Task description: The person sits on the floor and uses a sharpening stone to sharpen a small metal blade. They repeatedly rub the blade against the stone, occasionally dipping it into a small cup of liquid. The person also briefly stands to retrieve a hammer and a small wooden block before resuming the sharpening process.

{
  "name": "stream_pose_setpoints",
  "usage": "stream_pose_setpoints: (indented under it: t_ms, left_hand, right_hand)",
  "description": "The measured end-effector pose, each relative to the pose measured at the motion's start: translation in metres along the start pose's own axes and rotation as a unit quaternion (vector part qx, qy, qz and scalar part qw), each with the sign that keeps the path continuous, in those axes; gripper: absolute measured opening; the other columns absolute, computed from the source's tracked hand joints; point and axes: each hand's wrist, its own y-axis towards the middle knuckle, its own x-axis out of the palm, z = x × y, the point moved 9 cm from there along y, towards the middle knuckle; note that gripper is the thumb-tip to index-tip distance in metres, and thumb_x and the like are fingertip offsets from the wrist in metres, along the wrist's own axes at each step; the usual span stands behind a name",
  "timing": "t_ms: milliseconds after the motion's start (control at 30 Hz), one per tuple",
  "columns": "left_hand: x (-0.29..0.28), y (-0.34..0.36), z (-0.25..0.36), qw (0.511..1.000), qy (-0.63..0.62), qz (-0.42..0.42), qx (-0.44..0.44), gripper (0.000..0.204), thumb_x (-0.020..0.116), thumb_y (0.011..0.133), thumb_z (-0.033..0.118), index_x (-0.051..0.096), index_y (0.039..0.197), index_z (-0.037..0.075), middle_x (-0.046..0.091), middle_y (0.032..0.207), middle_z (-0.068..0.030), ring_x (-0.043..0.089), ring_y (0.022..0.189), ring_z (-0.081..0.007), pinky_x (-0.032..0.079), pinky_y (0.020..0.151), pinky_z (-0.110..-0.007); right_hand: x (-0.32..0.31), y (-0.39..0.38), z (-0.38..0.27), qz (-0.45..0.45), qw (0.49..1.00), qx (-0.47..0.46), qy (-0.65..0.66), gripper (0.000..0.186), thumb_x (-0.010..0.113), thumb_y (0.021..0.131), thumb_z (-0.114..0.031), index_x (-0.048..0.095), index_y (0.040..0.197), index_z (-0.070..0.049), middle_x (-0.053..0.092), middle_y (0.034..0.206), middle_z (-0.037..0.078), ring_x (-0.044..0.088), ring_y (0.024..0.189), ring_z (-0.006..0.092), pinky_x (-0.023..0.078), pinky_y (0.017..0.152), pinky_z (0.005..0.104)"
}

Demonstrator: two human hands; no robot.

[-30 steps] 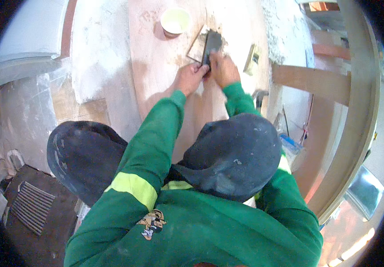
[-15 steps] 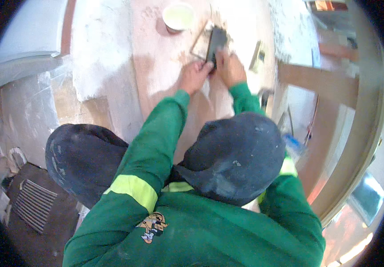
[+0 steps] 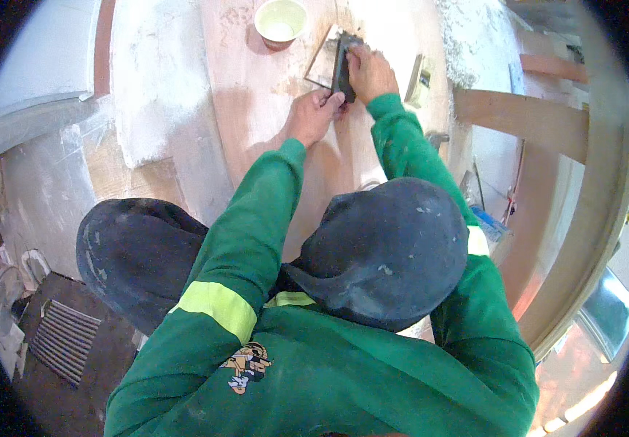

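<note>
Both my hands are on a dark, narrow rectangular block point(image 3: 340, 71) above a pale wooden board point(image 3: 245, 146). My left hand point(image 3: 311, 116) pinches its near end, with the thumb on top. My right hand point(image 3: 373, 74) grips its right side farther up, fingers bent over the edge. A thin-edged, whitish rectangular piece point(image 3: 322, 64) lies on the board just left of the block and is partly hidden by it. What exactly the block is, I cannot tell.
A pale bowl point(image 3: 280, 30) stands on the board beyond my left hand. Right of my right hand lies a small pale piece with a dark spot point(image 3: 417, 86). Wooden beams point(image 3: 529, 120) run along the right, near a blue item point(image 3: 489, 224). A slatted grille point(image 3: 65, 341) is at lower left.
My right hand has slid up along the block, away from me, and its fingers show more clearly. The block and my left hand have shifted slightly. The bowl sits higher in the picture.
</note>
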Motion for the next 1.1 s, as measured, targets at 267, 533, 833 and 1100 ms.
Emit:
stream_pose_setpoints:
  t_ms: [267, 533, 833, 1100]
  left_hand:
    - [0.0, -0.006, 0.023, 0.997, 0.073, 0.011, 0.035, 0.036, 0.067, 0.104, 0.028, 0.073, 0.102, -0.007, 0.078, 0.09, -0.0141, 0.073, 0.079, -0.0162, 0.059, 0.077, -0.033]
    - [-0.005, -0.012, 0.021, 0.998, 0.045, 0.035, -0.017, 0.045, 0.069, 0.098, 0.042, 0.075, 0.101, -0.002, 0.073, 0.083, -0.0176, 0.073, 0.079, -0.0224, 0.055, 0.075, -0.042]
    - [-0.007, 0.0, -0.009, 0.999, 0.023, 0.029, 0.006, 0.044, 0.067, 0.1, 0.04, 0.076, 0.102, -0.003, 0.076, 0.084, -0.0129, 0.069, 0.078, -0.0169, 0.054, 0.076, -0.035]
    - [0.003, 0.005, -0.01, 0.999, -0.033, -0.016, -0.007, 0.042, 0.067, 0.103, 0.034, 0.072, 0.111, -0.007, 0.077, 0.097, -0.0104, 0.072, 0.087, -0.0159, 0.059, 0.083, -0.032]
  right_hand:
    - [-0.015, -0.02, -0.001, -0.053, 0.997, 0.054, 0.006, 0.025, 0.055, 0.104, -0.031, 0.069, 0.117, -0.013, 0.071, 0.106, 0.026, 0.071, 0.095, 0.0484, 0.058, 0.081, 0.0595]
    - [0.004, -0.085, 0.006, -0.027, 0.995, 0.059, 0.069, 0.028, 0.054, 0.105, -0.034, 0.067, 0.119, -0.013, 0.07, 0.103, 0.028, 0.07, 0.094, 0.0499, 0.057, 0.082, 0.061]
    - [0.017, -0.062, 0.008, -0.081, 0.993, 0.079, 0.023, 0.031, 0.054, 0.106, -0.035, 0.069, 0.127, -0.019, 0.067, 0.114, 0.032, 0.07, 0.096, 0.0521, 0.058, 0.085, 0.0595]
    - [0.001, -0.005, 0.008, 0.023, 0.998, 0.031, 0.05, 0.027, 0.054, 0.106, -0.033, 0.068, 0.121, -0.016, 0.071, 0.102, 0.026, 0.071, 0.095, 0.0479, 0.057, 0.083, 0.0604]
